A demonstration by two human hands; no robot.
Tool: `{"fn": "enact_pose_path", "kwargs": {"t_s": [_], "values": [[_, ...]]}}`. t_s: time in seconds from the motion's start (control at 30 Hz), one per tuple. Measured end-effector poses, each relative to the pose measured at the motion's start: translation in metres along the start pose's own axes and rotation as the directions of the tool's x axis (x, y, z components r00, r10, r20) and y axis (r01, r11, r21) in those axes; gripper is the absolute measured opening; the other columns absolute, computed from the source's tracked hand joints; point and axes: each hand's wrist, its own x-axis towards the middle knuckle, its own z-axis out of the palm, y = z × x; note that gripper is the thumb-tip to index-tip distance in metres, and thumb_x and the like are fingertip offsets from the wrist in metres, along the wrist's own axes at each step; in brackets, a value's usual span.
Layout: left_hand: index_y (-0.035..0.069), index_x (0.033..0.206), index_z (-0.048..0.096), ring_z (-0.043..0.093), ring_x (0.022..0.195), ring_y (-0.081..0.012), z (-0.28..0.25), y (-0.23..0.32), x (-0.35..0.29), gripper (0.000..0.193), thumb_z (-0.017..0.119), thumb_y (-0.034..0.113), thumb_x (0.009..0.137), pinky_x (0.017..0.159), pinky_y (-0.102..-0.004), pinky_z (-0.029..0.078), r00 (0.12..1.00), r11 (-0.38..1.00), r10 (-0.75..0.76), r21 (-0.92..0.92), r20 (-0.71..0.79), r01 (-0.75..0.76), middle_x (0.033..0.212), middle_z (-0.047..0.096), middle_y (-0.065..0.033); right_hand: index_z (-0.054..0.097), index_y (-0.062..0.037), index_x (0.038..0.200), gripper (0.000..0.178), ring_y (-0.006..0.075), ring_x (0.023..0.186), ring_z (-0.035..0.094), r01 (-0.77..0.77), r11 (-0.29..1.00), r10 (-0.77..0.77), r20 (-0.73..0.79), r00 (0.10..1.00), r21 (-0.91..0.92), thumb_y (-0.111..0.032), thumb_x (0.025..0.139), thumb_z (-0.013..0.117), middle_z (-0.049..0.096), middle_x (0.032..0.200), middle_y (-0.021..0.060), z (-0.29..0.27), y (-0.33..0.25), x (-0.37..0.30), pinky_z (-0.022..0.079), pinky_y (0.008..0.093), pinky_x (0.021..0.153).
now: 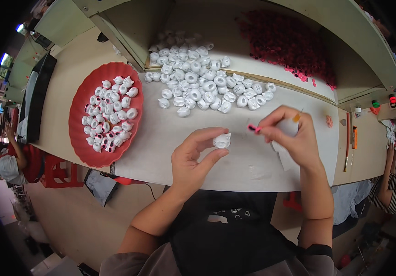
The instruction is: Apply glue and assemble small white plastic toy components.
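My left hand [189,162] is closed on a small white rounded piece [222,141], pinched between thumb and fingers above the pale work sheet. To its right, my right hand [303,140] pinches a small pink-and-black piece [253,128] between thumb and forefinger. Tucked in that same hand is a white object with an amber tip [296,118], which looks like a small glue bottle; my fingers cover part of it. The two pieces are apart. Beyond my hands lies a heap of similar white hollow pieces [193,78].
At left, a red scalloped tray [80,146] holds many white pieces, some with pink-and-black parts. A pile of pink pieces [290,41] lies inside the shelf unit at the back right. A brush [347,147] and an orange tube [355,138] lie at right. Co-workers sit on both sides.
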Motion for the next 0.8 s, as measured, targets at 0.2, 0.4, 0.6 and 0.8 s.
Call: {"fn": "enact_pose_path", "kwargs": {"t_s": [0.2, 0.4, 0.6, 0.8], "values": [[0.001, 0.094, 0.057, 0.056, 0.086, -0.0201, 0.015, 0.006, -0.006, 0.029, 0.061, -0.005, 0.066, 0.074, -0.0272, 0.045, 0.988, 0.948, 0.142, 0.278, 0.06, -0.153, 0.097, 0.057, -0.012, 0.059, -0.0005, 0.074, 0.009, 0.0093, 0.063, 0.053, -0.08, 0.996, 0.085, 0.113, 0.99, -0.046, -0.009, 0.071, 0.062, 0.058, 0.067, 0.0051, 0.015, -0.003, -0.031, 0.041, 0.0217, 0.062], [0.001, 0.092, 0.057, 0.056, 0.088, -0.023, 0.019, 0.011, -0.011, 0.027, 0.062, -0.004, 0.066, 0.074, -0.0281, 0.045, 0.959, 0.903, 0.23, 0.331, 0.164, -0.273, 0.096, 0.057, -0.0128, 0.057, -0.0006, 0.072, 0.011, 0.0114, 0.062, 0.054, -0.027, 0.996, 0.034, 0.082, 0.996, -0.081, -0.011, 0.07, 0.061, 0.059, 0.067, 0.0062, 0.016, 0.001, -0.039, 0.041, 0.0225, 0.06], [-0.001, 0.095, 0.054, 0.053, 0.094, -0.0216, 0.017, 0.013, -0.019, 0.026, 0.06, -0.003, 0.07, 0.078, -0.0295, 0.043, 0.982, 0.991, 0.088, 0.084, 0.169, -0.103, 0.1, 0.055, -0.0145, 0.053, -0.0014, 0.079, 0.017, 0.0099, 0.061, 0.052, -0.009, 0.999, 0.01, -0.034, 0.999, 0.031, -0.007, 0.068, 0.064, 0.055, 0.066, 0.0033, 0.027, 0.013, -0.05, 0.041, 0.0235, 0.057], [-0.002, 0.098, 0.052, 0.049, 0.1, -0.0227, 0.009, 0.01, -0.023, 0.027, 0.058, -0.004, 0.072, 0.084, -0.0327, 0.039, 0.977, 0.958, -0.046, -0.27, 0.207, 0.102, 0.102, 0.054, -0.0164, 0.051, -0.0009, 0.09, 0.03, 0.0081, 0.066, 0.051, 0.142, 0.876, -0.096, -0.122, 0.988, 0.462, 0.001, 0.064, 0.067, 0.055, 0.075, 0.0044, 0.055, 0.022, -0.062, 0.04, 0.0207, 0.062]]}}
